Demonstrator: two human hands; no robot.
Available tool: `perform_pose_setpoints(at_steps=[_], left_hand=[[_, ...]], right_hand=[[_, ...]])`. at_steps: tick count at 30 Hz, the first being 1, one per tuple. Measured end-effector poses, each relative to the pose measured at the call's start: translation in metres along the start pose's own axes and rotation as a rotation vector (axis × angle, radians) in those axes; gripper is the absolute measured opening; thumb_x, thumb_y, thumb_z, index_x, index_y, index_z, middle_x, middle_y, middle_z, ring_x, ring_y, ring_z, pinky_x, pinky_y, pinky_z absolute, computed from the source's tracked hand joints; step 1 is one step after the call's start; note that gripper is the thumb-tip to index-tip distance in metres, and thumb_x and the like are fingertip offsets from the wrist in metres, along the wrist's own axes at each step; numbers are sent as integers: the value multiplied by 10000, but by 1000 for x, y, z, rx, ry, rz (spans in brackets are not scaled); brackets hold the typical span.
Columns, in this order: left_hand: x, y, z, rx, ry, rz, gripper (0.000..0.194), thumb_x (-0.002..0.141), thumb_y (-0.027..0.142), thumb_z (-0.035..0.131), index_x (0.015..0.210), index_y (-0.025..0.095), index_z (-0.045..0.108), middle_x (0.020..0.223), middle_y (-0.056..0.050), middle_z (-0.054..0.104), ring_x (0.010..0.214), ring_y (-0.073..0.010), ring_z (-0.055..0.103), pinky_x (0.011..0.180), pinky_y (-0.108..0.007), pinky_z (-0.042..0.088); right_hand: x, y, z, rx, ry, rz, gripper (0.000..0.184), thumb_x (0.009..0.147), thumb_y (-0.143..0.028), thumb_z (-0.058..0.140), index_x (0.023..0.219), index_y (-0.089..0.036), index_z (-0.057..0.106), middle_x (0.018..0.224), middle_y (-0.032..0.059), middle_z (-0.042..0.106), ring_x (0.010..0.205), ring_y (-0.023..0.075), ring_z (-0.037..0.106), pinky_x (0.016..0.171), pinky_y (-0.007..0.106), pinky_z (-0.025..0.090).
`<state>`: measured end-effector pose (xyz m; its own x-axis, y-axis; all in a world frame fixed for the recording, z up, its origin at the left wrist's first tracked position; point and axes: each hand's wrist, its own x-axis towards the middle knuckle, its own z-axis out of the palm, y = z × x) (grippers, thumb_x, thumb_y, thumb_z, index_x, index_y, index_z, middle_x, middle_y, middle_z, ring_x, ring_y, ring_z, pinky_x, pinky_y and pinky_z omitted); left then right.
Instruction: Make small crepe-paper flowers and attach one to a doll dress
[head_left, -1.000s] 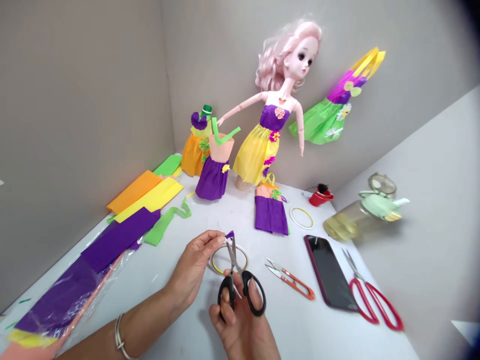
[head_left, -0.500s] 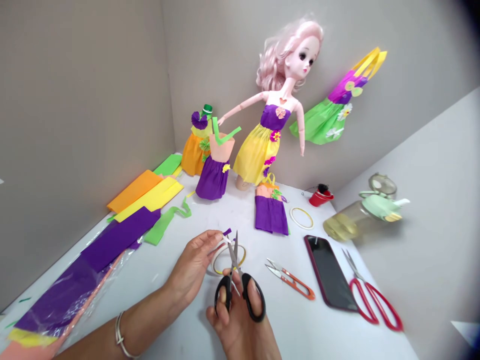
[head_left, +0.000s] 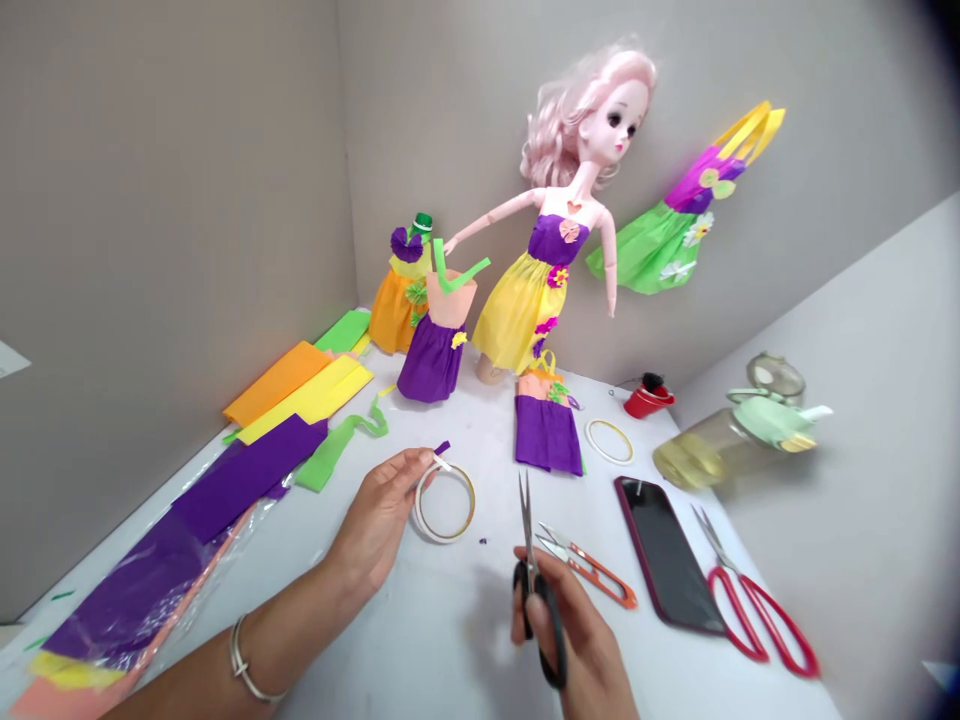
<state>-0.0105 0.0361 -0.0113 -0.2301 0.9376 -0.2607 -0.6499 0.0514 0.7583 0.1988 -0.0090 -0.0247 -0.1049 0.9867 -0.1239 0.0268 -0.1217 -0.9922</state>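
Pinching the loose end of the white tape ring (head_left: pixel 445 503) steadily in the left grip (head_left: pixel 379 520), with the right grip (head_left: pixel 559 625) clamped on black-handled scissors (head_left: pixel 531 570), blades closed.

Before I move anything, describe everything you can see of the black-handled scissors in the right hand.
The scissors have two slim, pointed steel-looking blades, closed or nearly so, and black plastic-looking finger loops. They stand roughly upright, tips pointing away from the person, held up in the right hand, whose fingers wrap the loops; the lowest loop shows below the hand. Only that hand touches them. They are above the white table top, just left of the orange-handled thread snips.
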Motion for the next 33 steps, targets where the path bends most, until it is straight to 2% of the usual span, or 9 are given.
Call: perform_pose_setpoints(at_steps=[3, 6, 9, 11, 13, 16, 19, 23, 33], left_hand=[[-3, 2, 1, 141, 10, 34, 210, 791, 350, 734, 941, 204, 713, 1033, -29, 689, 1090, -195, 568, 1031, -309, 348], [-9, 3, 4, 305, -12, 85, 209, 818, 385, 702, 946, 219, 704, 1178, -52, 656, 1259, -242, 484, 1097, -342, 277], [-16, 3, 7, 510, -112, 227, 144, 853, 365, 662, 851, 223, 683, 1151, -58, 640, 1316, -262, 437, 1114, -379, 265], [-20, 2, 8, 683, -203, 386, 117, 874, 326, 639, 817, 229, 675, 1087, -59, 629, 1304, -264, 442, 1105, -404, 291], [-23, 0, 6, 846, -302, 596, 96, 883, 271, 627, 815, 239, 688, 1036, -55, 614, 1272, -264, 460, 1113, -434, 292], [-26, -5, 4, 1009, -445, 913, 120, 874, 174, 631, 858, 260, 713, 1002, -44, 614, 1219, -251, 496, 1146, -485, 252], [-27, -11, 3, 1069, -500, 1092, 172, 861, 124, 633, 860, 273, 718, 976, -39, 637, 1184, -241, 523, 1136, -506, 279], [-28, -17, 4, 1114, -528, 1156, 196, 853, 114, 633, 826, 289, 717, 959, -32, 664, 1151, -231, 550, 1112, -502, 323], [-31, -20, 5, 1178, -515, 1076, 198, 832, 146, 679, 833, 337, 731, 953, -11, 675, 1146, -228, 560, 1114, -503, 328]], right_hand=[[-4, 2, -26, -551, -24, -285, 340, 768, -360, 716, 1093, -262, 690, 969, 67, 674, 873, 235, 610, 825, 354, 477], [-1, -17, -35, -731, -128, -410, 240, 830, -303, 637, 1055, -271, 714, 1059, 92, 676, 981, 271, 605, 892, 405, 450], [8, -48, -25, -545, -293, -166, 180, 884, -366, 596, 889, -242, 726, 860, 65, 664, 811, 229, 605, 750, 339, 462], [17, -61, -13, -333, -424, 69, 309, 912, -449, 553, 826, -204, 720, 768, 44, 630, 675, 175, 555, 673, 302, 428], [24, -62, -2, -89, -426, 218, 419, 917, -518, 526, 785, -165, 708, 716, 31, 603, 598, 128, 488, 655, 283, 395], [32, -51, 6, 237, -386, 354, 444, 876, -562, 577, 765, -144, 674, 695, 16, 581, 560, 96, 432, 623, 260, 359], [35, -40, 2, 313, -379, 378, 405, 867, -525, 614, 759, -137, 657, 644, -10, 532, 563, 91, 423, 608, 246, 335], [36, -38, -9, 195, -365, 313, 363, 848, -469, 655, 715, -131, 654, 684, 1, 560, 604, 98, 430, 618, 245, 335], [34, -44, -6, 109, -334, 307, 213, 753, -348, 730, 700, -151, 670, 626, -21, 548, 601, 99, 417, 605, 236, 331]])
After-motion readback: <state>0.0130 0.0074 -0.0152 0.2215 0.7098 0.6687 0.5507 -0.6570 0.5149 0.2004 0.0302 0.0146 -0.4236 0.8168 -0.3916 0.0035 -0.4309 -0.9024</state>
